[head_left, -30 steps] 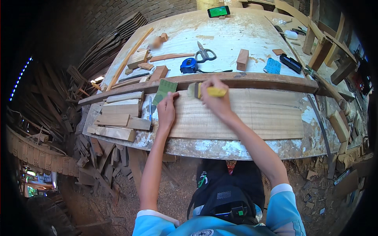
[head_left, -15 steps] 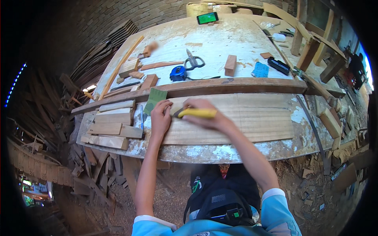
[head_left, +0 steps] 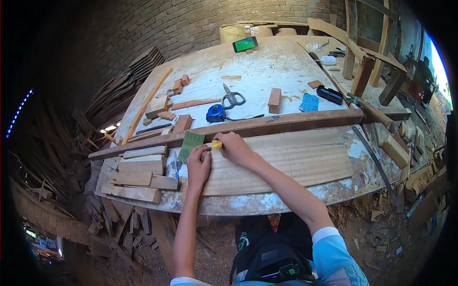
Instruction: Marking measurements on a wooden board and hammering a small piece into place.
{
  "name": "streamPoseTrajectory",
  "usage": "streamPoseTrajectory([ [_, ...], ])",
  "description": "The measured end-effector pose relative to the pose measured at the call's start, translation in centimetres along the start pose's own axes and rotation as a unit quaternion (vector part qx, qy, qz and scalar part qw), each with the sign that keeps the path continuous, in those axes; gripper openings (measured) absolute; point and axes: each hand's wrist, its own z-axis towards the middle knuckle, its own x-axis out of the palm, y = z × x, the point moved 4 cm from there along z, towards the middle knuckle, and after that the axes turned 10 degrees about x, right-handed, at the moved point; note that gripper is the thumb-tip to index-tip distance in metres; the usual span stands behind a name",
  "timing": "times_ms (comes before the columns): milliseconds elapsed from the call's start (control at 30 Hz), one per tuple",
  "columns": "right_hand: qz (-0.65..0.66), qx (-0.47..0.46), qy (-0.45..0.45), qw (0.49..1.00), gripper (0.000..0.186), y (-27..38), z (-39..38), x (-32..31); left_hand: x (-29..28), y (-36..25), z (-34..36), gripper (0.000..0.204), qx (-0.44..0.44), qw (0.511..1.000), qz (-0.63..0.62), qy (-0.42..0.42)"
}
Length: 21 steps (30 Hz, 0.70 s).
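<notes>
Above the left end of a wide pale wooden board (head_left: 305, 159), my two hands are close together. My right hand (head_left: 233, 148) is closed around a yellow utility knife (head_left: 217, 144); only a short yellow part shows, and its blade is hidden. Just left of it, my left hand (head_left: 198, 166) has its fingers pinched together, and what they hold is too small to make out. A green patterned sheet (head_left: 192, 141) lies beyond my left fingers, partly against a long dark wooden beam (head_left: 286, 122). Beside my left wrist is a thin blue pen (head_left: 176, 164).
Short wood strips (head_left: 136, 178) are stacked at the left. Beyond the beam lie a blue tape measure (head_left: 216, 113), scissors (head_left: 232, 97), a wooden block (head_left: 275, 100), a blue sheet (head_left: 309, 102) and a propped phone (head_left: 245, 44). A wooden frame (head_left: 365, 71) stands at the right.
My right hand has turned the knife, so its long yellow handle no longer shows from the side. Both hands stay near the board's left end. The whole view has shifted, with the table lower.
</notes>
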Motion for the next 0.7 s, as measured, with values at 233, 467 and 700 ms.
streamPoseTrajectory([
  [233,-0.086,-0.038,0.191,0.977,0.014,6.4,-9.5,0.9,-0.1,1.8,-0.7,0.012,-0.030,0.998,-0.042,-0.034],
  [467,0.172,-0.025,0.227,0.958,0.016,9.3,-7.7,-4.3,-0.2,0.0,0.2,0.013,-0.003,1.000,0.021,-0.017],
  [700,-0.082,-0.003,0.254,0.964,0.017,5.5,-5.0,-2.8,-0.1,-0.7,-0.8,0.008,0.055,0.983,0.173,0.018],
])
